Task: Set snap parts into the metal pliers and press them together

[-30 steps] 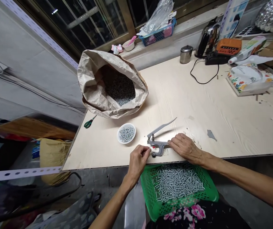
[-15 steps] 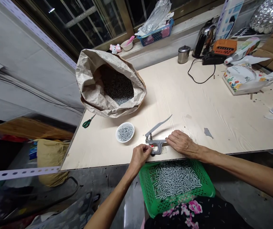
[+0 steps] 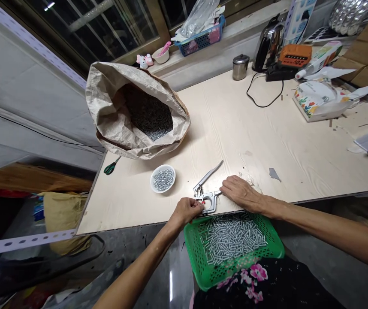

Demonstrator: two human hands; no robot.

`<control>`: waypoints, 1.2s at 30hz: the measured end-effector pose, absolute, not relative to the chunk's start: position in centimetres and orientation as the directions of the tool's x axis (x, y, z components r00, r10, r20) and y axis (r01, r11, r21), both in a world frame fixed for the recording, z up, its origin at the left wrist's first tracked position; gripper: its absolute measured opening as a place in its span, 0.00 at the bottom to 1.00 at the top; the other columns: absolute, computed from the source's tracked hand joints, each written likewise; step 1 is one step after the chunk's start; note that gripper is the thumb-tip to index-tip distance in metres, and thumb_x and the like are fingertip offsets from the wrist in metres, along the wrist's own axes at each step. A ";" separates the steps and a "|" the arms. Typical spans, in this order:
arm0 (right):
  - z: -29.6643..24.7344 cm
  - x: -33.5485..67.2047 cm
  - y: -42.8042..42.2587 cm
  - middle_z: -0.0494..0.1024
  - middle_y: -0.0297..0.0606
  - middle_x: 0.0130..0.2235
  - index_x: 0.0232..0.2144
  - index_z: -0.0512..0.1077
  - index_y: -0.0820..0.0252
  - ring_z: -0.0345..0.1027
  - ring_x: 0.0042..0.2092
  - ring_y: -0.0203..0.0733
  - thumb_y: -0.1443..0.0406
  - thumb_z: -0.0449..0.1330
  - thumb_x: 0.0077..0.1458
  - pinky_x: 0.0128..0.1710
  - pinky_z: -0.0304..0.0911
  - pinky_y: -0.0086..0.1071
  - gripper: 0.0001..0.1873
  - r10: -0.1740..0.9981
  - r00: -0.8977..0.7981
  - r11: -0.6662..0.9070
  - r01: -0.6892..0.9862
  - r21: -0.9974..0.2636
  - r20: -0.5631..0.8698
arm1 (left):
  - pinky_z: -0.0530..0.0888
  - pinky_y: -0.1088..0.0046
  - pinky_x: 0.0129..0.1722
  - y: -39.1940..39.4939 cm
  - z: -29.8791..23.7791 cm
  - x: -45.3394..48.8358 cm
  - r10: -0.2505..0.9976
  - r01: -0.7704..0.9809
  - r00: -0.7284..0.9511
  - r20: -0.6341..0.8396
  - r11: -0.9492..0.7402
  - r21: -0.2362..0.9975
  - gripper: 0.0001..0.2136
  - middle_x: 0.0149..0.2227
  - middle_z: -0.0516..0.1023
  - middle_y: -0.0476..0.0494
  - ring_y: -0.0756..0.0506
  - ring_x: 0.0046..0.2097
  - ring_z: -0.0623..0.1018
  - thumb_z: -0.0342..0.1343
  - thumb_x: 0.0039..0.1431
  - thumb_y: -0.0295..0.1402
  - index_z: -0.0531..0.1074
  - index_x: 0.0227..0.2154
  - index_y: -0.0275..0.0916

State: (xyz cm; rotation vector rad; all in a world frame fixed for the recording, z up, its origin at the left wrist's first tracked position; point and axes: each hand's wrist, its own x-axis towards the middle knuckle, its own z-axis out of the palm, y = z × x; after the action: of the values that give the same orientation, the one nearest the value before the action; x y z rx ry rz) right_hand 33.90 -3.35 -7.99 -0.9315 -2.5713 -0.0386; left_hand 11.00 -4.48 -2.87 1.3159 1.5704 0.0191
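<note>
Grey metal snap pliers lie at the table's front edge, with the long upper lever raised and a spring and a red tip at the jaws. My right hand is closed around the lower handle, which its fingers mostly hide. At the jaws, my left hand has thumb and fingers pinched together; whatever is between them is too small to make out. A white bowl of small silvery metal pieces stands to the left of the pliers. Below the table edge, a green basket holds many silvery cylindrical pieces.
A big open woven sack of metal pieces stands at the back left. Green-handled scissors lie near the left edge. A metal canister, a kettle, an orange battery and a tissue pack are at the back right.
The whole view has shifted slightly, so most things sit further left. The pliers appear turned a little, with the lever still raised. Both hands keep their places at the jaws and handle.
</note>
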 end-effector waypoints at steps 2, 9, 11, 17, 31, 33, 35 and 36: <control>-7.9 34.0 -3.1 0.69 0.38 0.30 0.29 0.67 0.61 0.56 0.34 0.42 0.71 0.45 0.63 0.35 0.50 0.36 0.14 0.637 -0.687 0.764 0.623 -0.166 0.350 | 0.56 0.77 0.16 -4.4 -3.0 11.0 0.713 0.708 0.142 -0.686 0.412 0.574 0.15 0.13 0.61 0.56 0.54 0.16 0.59 0.54 0.44 0.44 0.64 0.15 0.38; -6.3 35.1 0.8 0.72 0.41 0.45 0.44 0.68 0.59 0.59 0.43 0.44 0.64 0.52 0.62 0.40 0.49 0.37 0.10 0.728 -0.636 0.685 0.656 -0.318 0.257 | 0.56 0.77 0.16 -4.4 -3.4 11.0 0.698 0.689 0.120 -0.706 0.453 0.565 0.14 0.13 0.60 0.56 0.55 0.16 0.58 0.53 0.43 0.44 0.65 0.16 0.38; -6.3 35.0 2.2 0.72 0.41 0.46 0.47 0.68 0.58 0.58 0.43 0.46 0.65 0.53 0.61 0.39 0.47 0.37 0.12 0.757 -0.603 0.652 0.720 -0.237 0.250 | 0.57 0.77 0.16 -4.4 -3.3 11.1 0.700 0.677 0.115 -0.705 0.464 0.571 0.14 0.13 0.60 0.56 0.55 0.16 0.58 0.54 0.43 0.44 0.65 0.16 0.38; -7.4 33.6 4.9 0.74 0.37 0.34 0.32 0.72 0.59 0.56 0.39 0.42 0.67 0.50 0.63 0.38 0.44 0.37 0.12 0.730 -0.650 0.681 0.718 -0.142 0.213 | 0.57 0.76 0.16 -4.4 -3.2 11.3 0.697 0.681 0.079 -0.713 0.485 0.549 0.15 0.14 0.59 0.56 0.54 0.16 0.58 0.55 0.41 0.46 0.64 0.16 0.38; -7.1 36.3 2.8 0.60 0.54 0.60 0.61 0.53 0.63 0.50 0.60 0.60 0.39 0.61 0.43 0.55 0.51 0.51 0.52 0.701 -0.705 0.678 0.611 -0.408 0.108 | 0.57 0.76 0.16 -4.6 -3.3 11.5 0.703 0.691 0.092 -0.705 0.465 0.554 0.16 0.14 0.57 0.56 0.54 0.17 0.57 0.54 0.43 0.46 0.62 0.15 0.39; -7.3 37.2 2.2 0.52 0.55 0.64 0.64 0.48 0.64 0.42 0.64 0.61 0.40 0.62 0.40 0.58 0.48 0.51 0.58 0.689 -0.723 0.667 0.602 -0.439 0.055 | 0.57 0.76 0.16 -4.5 -3.3 11.6 0.702 0.690 0.094 -0.706 0.465 0.555 0.15 0.14 0.58 0.56 0.54 0.17 0.57 0.54 0.43 0.45 0.63 0.15 0.39; -7.1 37.8 1.8 0.50 0.55 0.65 0.64 0.46 0.65 0.40 0.65 0.60 0.43 0.63 0.42 0.59 0.49 0.51 0.57 0.674 -0.738 0.666 0.585 -0.464 0.037 | 0.57 0.76 0.16 -4.5 -3.3 11.6 0.700 0.693 0.091 -0.708 0.467 0.550 0.14 0.14 0.58 0.56 0.54 0.17 0.58 0.54 0.44 0.44 0.64 0.16 0.38; -7.0 37.9 1.6 0.51 0.54 0.64 0.64 0.46 0.65 0.41 0.65 0.59 0.44 0.63 0.44 0.58 0.51 0.51 0.54 0.672 -0.739 0.667 0.578 -0.470 0.045 | 0.57 0.76 0.16 -4.4 -3.3 11.6 0.699 0.695 0.087 -0.709 0.468 0.546 0.14 0.14 0.58 0.56 0.54 0.16 0.58 0.54 0.44 0.43 0.64 0.16 0.38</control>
State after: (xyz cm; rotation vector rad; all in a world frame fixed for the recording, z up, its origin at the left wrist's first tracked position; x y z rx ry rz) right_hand 37.90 1.60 -6.98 -1.0143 -2.6684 0.6424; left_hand 11.59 -4.41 -3.34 1.2336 1.6153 0.0048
